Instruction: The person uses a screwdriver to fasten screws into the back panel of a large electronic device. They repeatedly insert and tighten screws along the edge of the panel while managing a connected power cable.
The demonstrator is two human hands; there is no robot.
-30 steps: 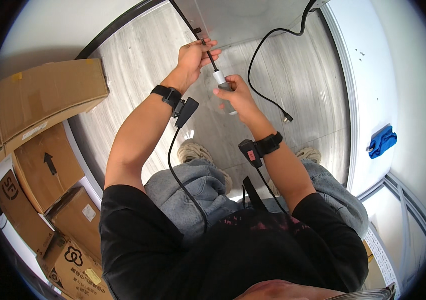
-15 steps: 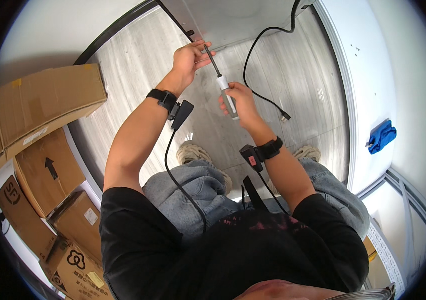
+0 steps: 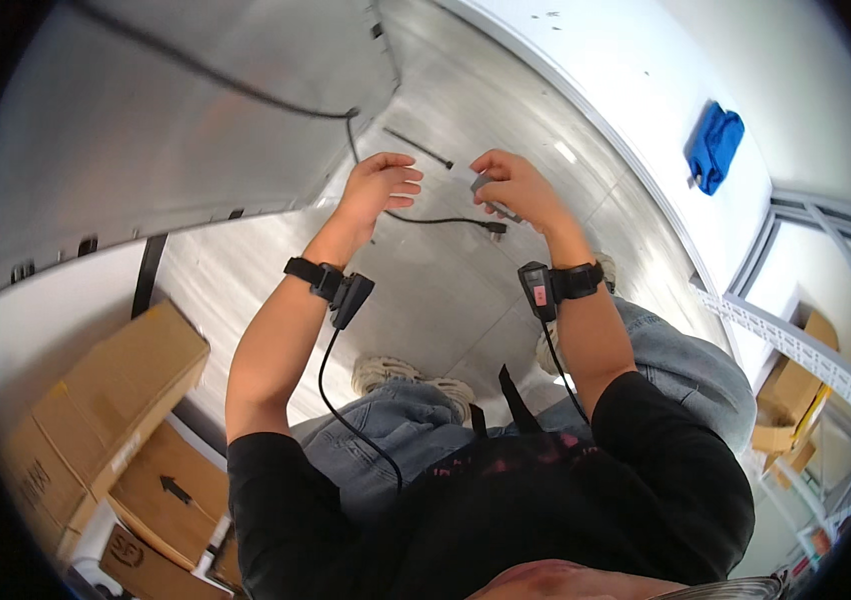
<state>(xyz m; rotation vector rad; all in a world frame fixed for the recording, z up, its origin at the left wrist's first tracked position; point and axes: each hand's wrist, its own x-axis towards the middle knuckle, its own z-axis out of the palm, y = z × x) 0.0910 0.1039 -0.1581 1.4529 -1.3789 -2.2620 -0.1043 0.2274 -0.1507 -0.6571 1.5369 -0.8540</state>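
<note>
Several cardboard boxes (image 3: 151, 355) stand at 8 o'clock, and a metal cabinet (image 3: 196, 150) fills 10 o'clock. We see no fastener being worked there; we judge only that a tool is in hand, and cannot tell what else is done or left. Our left hand (image 3: 383, 186), past 11 o'clock, is open with fingers loosely spread, gripping nothing visible; a black cord (image 3: 436, 219) passes behind it, contact unclear. The screwdriver (image 3: 421, 148) sits near 12 o'clock, its dark shaft pointing to 10 o'clock, the tip apparently free. Our right hand (image 3: 528, 192), past 1 o'clock, well apart from the left, is curled around its grey handle (image 3: 483, 183).
</note>
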